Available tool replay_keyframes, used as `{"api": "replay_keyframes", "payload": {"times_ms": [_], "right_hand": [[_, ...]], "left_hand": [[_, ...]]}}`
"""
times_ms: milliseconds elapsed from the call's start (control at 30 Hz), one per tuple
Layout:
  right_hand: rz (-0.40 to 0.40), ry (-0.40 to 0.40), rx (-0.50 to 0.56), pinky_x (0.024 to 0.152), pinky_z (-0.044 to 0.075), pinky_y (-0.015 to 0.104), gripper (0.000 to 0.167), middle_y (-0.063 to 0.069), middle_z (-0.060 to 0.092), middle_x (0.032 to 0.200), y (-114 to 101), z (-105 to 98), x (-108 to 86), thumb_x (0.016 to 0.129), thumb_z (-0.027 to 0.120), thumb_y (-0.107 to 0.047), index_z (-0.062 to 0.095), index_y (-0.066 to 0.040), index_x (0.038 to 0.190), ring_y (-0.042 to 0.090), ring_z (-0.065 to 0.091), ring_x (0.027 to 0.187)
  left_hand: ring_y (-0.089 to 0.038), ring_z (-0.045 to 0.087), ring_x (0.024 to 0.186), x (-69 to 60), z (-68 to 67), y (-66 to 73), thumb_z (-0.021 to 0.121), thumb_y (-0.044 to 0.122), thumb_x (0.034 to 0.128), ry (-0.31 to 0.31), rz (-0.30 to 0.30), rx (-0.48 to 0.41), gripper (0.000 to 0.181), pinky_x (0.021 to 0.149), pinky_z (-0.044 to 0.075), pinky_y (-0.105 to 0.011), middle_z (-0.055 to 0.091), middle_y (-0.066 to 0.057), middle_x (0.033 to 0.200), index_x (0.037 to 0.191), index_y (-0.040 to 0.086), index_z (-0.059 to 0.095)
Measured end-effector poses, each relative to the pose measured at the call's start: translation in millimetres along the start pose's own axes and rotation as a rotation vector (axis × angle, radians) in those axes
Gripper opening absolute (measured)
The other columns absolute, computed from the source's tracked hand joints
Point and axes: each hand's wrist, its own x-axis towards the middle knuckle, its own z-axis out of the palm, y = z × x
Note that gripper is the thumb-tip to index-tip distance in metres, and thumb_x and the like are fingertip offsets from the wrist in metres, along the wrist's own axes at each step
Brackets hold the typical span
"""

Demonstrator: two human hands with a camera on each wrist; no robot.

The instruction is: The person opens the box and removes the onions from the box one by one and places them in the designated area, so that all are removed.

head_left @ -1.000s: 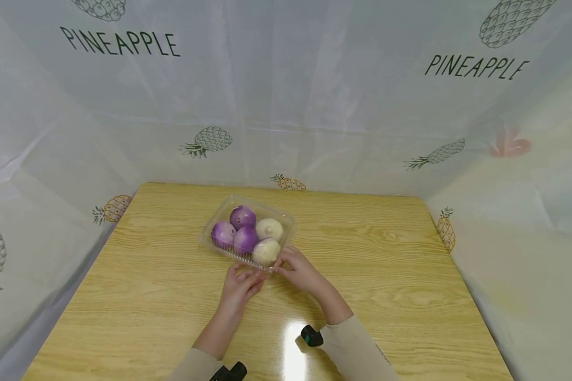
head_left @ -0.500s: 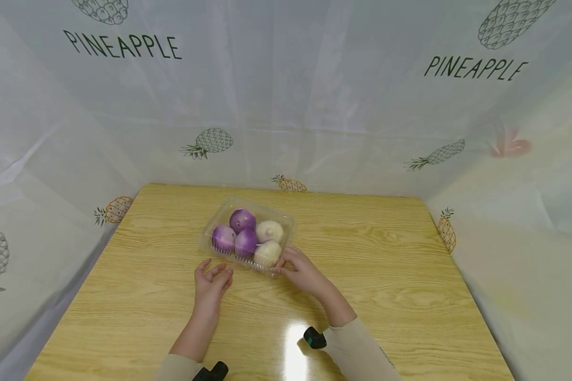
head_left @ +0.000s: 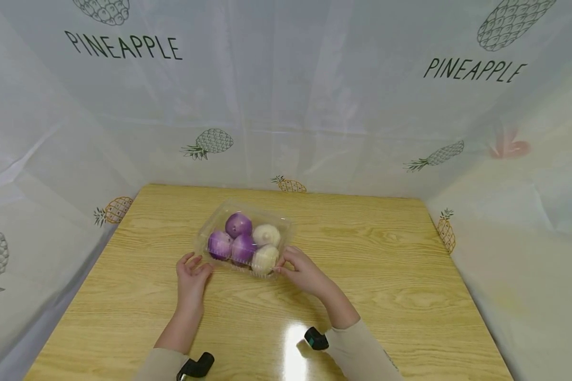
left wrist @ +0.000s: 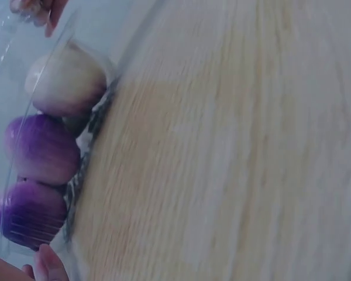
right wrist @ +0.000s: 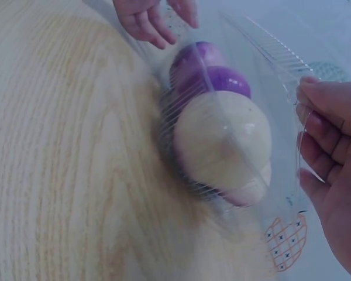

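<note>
The clear plastic box (head_left: pixel 285 224) sits on the wood-grain tabletop (head_left: pixel 400 275), left of its middle and toward the far edge, turned at a slight slant. Through the plastic show three purple onions (head_left: pixel 239 225) bunched in the left part and two pale onions (head_left: pixel 265 259) at the right, one in front of the other. The box's near wall has fine ridges. At its near right corner the right hand (head_left: pixel 306 273) has its fingers clamped on the thin plastic edge; the right wrist view shows the thumb against the edge, with a fingertip just below it. The left hand (head_left: pixel 191 280) is at the near left corner, its fingers loosely bent and apart, the thumb just beside the plastic; whether it touches the box, I cannot tell. Beige sleeves (head_left: pixel 362 352) come in from the near side, each with a black device (head_left: pixel 316 338) at the wrist. Behind the tabletop and along both sides hangs a pale sheet (head_left: pixel 291 95) printed with pineapples (head_left: pixel 214 141), some green and some orange, the word PINEAPPLE lettered twice across it.
</note>
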Motion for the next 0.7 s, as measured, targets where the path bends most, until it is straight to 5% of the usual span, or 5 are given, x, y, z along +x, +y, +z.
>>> {"api": "replay_keyframes", "payload": {"times_ms": [300, 700], "right_hand": [[-0.018, 0.033, 0.089, 0.088, 0.046, 0.041, 0.006, -0.003, 0.053, 0.092, -4, -4, 6.1, 0.095, 0.061, -0.006, 0.061, -0.005, 0.089, 0.017, 0.053, 0.097], [-0.081, 0.091, 0.124, 0.089, 0.046, 0.042, 0.006, 0.001, 0.055, 0.093, -18, -17, 23.3, 0.096, 0.061, -0.006, 0.061, -0.002, 0.092, 0.019, 0.055, 0.096]], "left_hand": [[-0.007, 0.057, 0.086, 8.0, -6.6, 5.2, 0.055, -0.005, 0.0946, 0.042, 0.034, -0.047, 0.047, 0.075, 0.052, -0.022, 0.042, -0.010, 0.130, 0.135, 0.007, 0.034], [-0.007, 0.060, 0.096, 7.9, -19.2, 8.6, 0.054, -0.002, 0.0970, 0.054, 0.034, -0.060, 0.040, 0.077, 0.052, -0.020, 0.051, -0.005, 0.126, 0.134, 0.003, 0.041]]}}
